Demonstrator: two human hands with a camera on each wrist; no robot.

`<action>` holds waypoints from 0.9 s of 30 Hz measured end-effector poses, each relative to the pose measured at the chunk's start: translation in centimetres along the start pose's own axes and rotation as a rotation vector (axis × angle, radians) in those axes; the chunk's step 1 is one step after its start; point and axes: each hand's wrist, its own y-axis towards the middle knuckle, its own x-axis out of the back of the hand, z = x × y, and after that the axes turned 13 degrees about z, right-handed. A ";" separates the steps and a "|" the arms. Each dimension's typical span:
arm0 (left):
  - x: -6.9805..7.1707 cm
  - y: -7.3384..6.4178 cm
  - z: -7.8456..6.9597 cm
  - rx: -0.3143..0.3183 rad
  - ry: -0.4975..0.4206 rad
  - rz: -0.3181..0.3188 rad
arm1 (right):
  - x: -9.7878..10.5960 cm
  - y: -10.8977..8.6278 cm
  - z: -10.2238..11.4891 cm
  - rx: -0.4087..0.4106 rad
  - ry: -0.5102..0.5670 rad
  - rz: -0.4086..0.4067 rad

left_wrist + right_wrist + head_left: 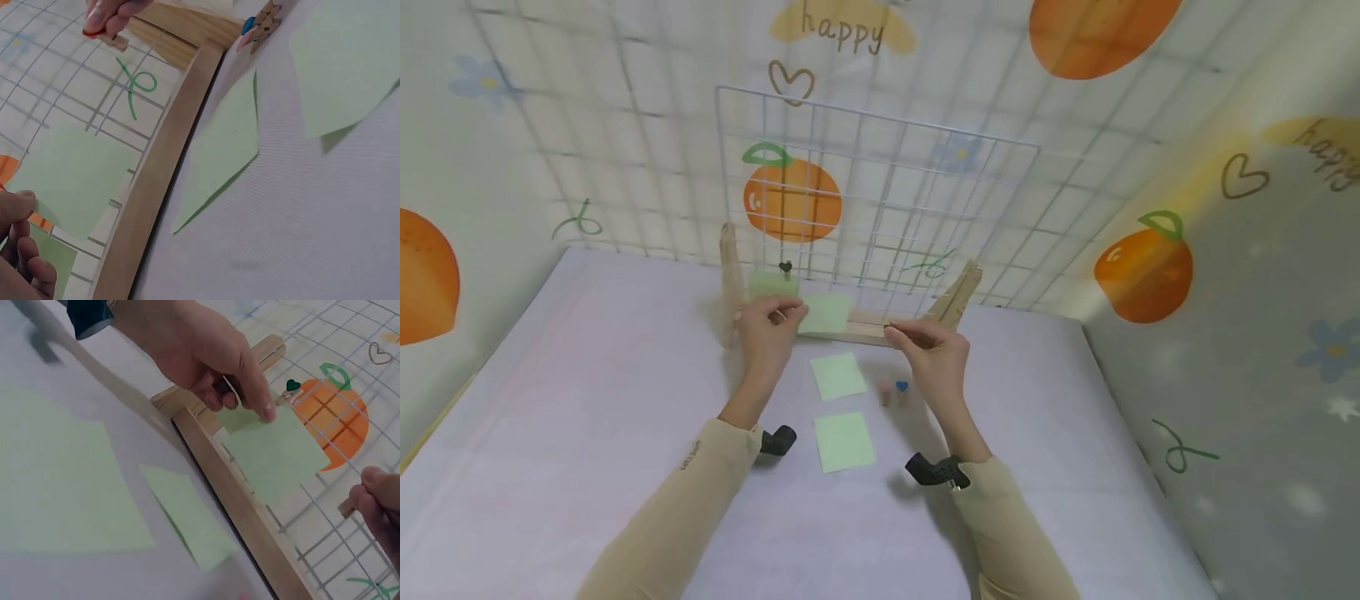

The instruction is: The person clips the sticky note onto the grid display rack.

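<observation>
My left hand (767, 333) pinches a pale green paper note (829, 313) by its edge, in front of the wire grid (880, 192). Beside it, a second green note (762, 285) hangs on the grid under a small clothespin with a dark green heart (292, 386). To the right, my right hand (938, 362) pinches a small wooden clothespin (114, 41) with a red top, mostly covered by the fingertips. A gap separates this clothespin from the held note.
Two more green notes (838, 377) (844, 442) lie on the white tabletop (625, 400). Near them are clothespins with a blue heart (902, 386) and a pink top (885, 392). A wooden stand (169, 162) supports the grid. Behind hangs a curtain printed with oranges.
</observation>
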 end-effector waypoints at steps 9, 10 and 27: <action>0.1 0.9 0.0 -0.027 0.004 -0.022 | -2.9 2.5 0.9 0.048 0.013 0.042; 0.0 1.0 0.0 -0.027 0.004 -0.021 | -3.1 2.8 1.0 0.053 -0.008 0.034; -0.5 2.0 0.2 -0.025 -0.010 -0.026 | -5.9 6.8 0.1 0.067 -0.022 -0.087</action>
